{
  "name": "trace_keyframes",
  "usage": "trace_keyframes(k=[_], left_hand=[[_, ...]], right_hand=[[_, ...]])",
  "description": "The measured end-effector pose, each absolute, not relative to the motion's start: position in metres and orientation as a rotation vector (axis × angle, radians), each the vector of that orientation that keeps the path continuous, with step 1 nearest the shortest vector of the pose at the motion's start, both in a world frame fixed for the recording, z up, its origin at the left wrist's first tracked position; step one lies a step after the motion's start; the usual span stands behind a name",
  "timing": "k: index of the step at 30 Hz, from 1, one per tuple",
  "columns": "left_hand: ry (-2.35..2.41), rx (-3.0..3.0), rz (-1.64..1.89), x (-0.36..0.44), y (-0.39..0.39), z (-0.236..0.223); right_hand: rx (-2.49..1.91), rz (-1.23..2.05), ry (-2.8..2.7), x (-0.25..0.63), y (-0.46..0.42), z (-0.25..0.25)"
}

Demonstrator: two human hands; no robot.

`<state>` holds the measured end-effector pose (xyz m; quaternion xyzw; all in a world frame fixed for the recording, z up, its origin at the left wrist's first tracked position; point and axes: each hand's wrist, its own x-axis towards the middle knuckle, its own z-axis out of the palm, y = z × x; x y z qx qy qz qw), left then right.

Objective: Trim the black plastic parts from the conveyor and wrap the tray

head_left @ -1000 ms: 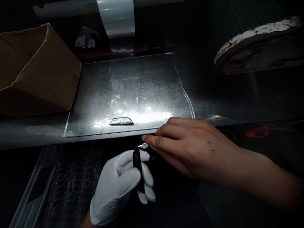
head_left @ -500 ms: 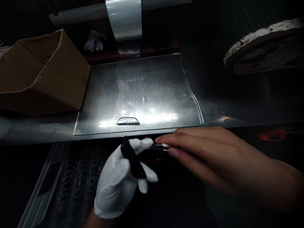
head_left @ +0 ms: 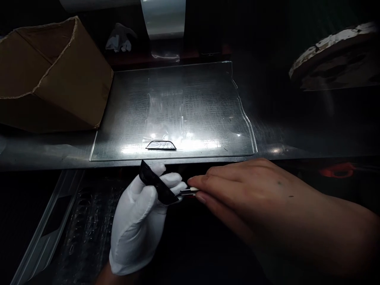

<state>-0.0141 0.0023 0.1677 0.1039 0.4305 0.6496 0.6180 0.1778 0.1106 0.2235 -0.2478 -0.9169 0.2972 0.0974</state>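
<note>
White-gloved, the left hand (head_left: 135, 223) has its grip clamped on a black piece (head_left: 158, 187), just below left of the frame's centre. At lower right, the bare right hand (head_left: 249, 194) pinches a slim tool (head_left: 189, 192), its tip at the piece's right end. Above, a trapezoid (head_left: 161, 145) lies on a clear sheet (head_left: 210, 99); a carton (head_left: 74, 83) stands upper left.

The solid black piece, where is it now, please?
In the head view, the black piece is left of centre in the gloved left hand, its lower end beside the slim tool in the right hand.
</note>
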Motion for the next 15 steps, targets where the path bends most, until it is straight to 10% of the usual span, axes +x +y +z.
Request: trace_keyframes(k=[15], left_hand=[[1.078, 0.205, 1.472, -0.0202, -0.0033, 0.1627]], right_hand=[[-0.716, 0.799, -2.874, 0.1775, 0.1093, 0.2174]])
